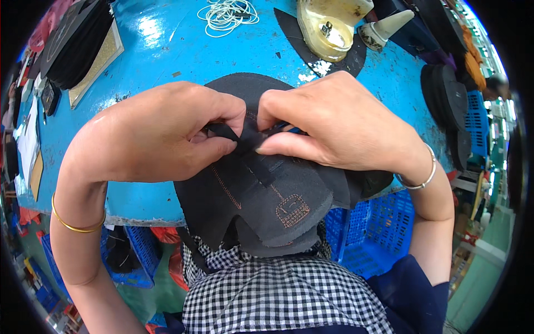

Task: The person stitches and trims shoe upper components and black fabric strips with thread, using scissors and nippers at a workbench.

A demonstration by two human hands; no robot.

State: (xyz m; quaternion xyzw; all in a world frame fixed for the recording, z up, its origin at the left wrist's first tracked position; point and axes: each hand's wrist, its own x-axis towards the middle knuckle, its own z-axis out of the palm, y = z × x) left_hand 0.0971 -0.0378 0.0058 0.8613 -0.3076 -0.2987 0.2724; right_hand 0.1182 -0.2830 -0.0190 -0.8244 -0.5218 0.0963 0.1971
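Black, thick fabric pieces (203, 192) with orange stitching lie stacked at the near edge of the table, overhanging it toward my lap. My left hand (156, 131) pinches one end of a short black strap (247, 146) between thumb and fingers. From the other side, my right hand (339, 125) pinches the same strap, with the thumb and index finger close to the left fingertips. The strap sits over the middle of the top piece, above a slot and a stitched patch (292, 210). My fingers hide part of the strap.
The blue table (150, 61) holds a tangle of white cord (228, 16), a yellowed glue pot (328, 39) and a cone-shaped nozzle (389, 26). Stacked black pieces stand at far left (78, 44) and right (445, 106). Blue crates (372, 236) sit below the near edge.
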